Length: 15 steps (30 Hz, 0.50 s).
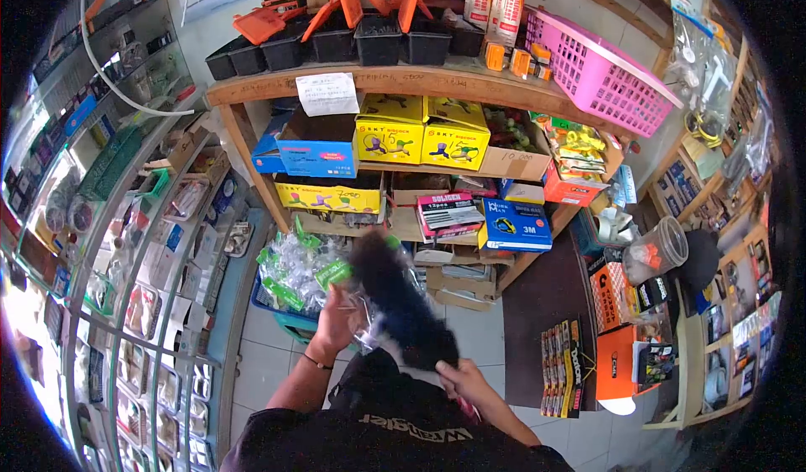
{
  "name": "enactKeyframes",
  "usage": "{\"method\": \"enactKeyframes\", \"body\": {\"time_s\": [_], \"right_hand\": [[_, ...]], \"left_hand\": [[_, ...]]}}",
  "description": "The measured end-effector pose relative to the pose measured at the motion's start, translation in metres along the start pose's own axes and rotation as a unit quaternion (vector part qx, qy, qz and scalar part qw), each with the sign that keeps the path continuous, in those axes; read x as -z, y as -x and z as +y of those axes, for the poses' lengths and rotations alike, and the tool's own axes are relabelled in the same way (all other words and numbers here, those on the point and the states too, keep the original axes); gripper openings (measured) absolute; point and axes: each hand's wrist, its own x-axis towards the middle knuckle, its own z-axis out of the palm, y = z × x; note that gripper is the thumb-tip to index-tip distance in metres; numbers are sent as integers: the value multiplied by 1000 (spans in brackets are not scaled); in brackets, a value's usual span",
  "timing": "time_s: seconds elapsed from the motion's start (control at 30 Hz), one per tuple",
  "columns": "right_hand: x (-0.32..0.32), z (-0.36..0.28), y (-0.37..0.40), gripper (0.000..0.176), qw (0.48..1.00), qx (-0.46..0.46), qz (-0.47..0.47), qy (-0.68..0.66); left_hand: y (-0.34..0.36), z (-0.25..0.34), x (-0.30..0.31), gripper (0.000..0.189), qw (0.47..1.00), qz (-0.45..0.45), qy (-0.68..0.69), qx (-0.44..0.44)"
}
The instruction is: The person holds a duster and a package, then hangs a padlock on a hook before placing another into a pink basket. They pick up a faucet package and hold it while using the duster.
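Observation:
My right hand (463, 383) is closed round the near end of a black fluffy duster (403, 312), which slants up and to the left and is blurred at its far end. My left hand (337, 321) grips a clear plastic packet with a green label (334, 274); its contents are hard to make out. The duster lies close beside this packet. Just beyond my left hand, a blue tub (262, 294) is heaped with similar clear packets (281, 270) with green labels.
Ahead stands a wooden shelf (403, 80) with yellow boxes (389, 132), a blue box (514, 227) and black bins with orange lids (378, 42). A pink basket (600, 86) sits on top at right. Glass display cases (151, 346) flank the left; a dark counter (541, 304) is at right.

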Motion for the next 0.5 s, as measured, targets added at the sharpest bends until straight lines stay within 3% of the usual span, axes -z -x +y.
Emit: {"method": "enactKeyframes", "body": {"time_s": [0.07,0.13,0.17,0.23,0.27,0.3,0.33,0.4,0.43,0.5], "right_hand": [[-1,5,-8,31,997,42,30,-48],[-5,6,-14,31,999,-12,10,38],[-12,-4,-9,32,995,-4,-42,95],[-32,-26,0,32,996,-34,3,88],[-40,-38,0,32,992,-70,45,94],[-38,-26,-10,32,997,-42,57,7],[-37,-21,-16,32,997,-48,58,15],[-44,-23,-22,32,998,-29,39,40],[-46,-27,-21,34,992,-41,-10,122],[-50,-34,-23,35,986,-36,-24,162]], "left_hand": [[-1,2,-7,48,997,60,-49,-9],[-2,4,-20,51,996,66,-54,-40],[-3,8,-24,52,950,93,297,17],[-10,20,-23,53,780,109,611,74],[-15,26,-12,53,879,-1,471,75],[-16,27,2,52,943,-104,309,66],[-16,27,17,52,969,-201,134,53],[-14,29,32,54,965,-203,156,50],[-9,32,28,52,978,-155,130,43],[0,38,20,48,995,-61,75,25]]}}
